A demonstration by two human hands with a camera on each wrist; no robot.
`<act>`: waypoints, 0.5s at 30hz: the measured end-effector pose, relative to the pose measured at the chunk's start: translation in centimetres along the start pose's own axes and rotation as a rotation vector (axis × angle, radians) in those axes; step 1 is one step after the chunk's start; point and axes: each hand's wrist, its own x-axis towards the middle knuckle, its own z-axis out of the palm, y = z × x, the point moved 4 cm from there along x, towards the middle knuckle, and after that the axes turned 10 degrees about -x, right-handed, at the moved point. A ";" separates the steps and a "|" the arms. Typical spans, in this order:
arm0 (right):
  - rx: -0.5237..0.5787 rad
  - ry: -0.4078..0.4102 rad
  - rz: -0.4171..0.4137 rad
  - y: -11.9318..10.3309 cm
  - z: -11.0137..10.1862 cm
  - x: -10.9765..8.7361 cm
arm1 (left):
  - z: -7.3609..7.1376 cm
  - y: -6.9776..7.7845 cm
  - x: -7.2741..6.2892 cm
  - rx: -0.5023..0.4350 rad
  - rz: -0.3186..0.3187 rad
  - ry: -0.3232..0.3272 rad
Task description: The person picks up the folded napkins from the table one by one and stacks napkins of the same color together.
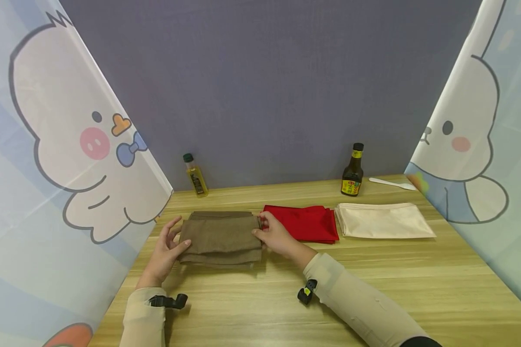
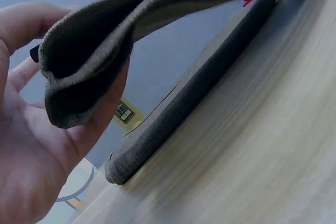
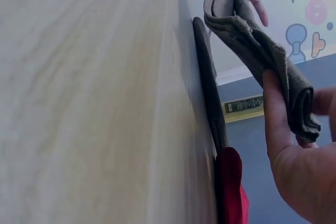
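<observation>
A folded brown cloth lies between my two hands at the left of the wooden table. My left hand grips its left end, thumb on top. My right hand pinches its right end. In the left wrist view the brown cloth is held a little above a second brown layer that lies flat on the wood, with my left hand round its end. The right wrist view shows the raised cloth, the flat layer and my right hand.
A folded red cloth and a folded cream cloth lie in a row to the right. At the back stand an oil bottle and a dark sauce bottle, with a white spoon. Cartoon-printed panels close both sides.
</observation>
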 end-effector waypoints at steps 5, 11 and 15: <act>0.041 -0.042 -0.043 -0.5 -0.1 0.0 | 0.0 0.2 0.0 0.001 0.045 -0.023; 0.080 -0.074 -0.102 -0.6 0.0 0.1 | -0.2 0.3 0.1 0.036 0.068 0.036; 0.076 -0.082 -0.139 -0.7 -0.1 0.1 | -0.4 0.0 0.0 0.109 0.034 0.115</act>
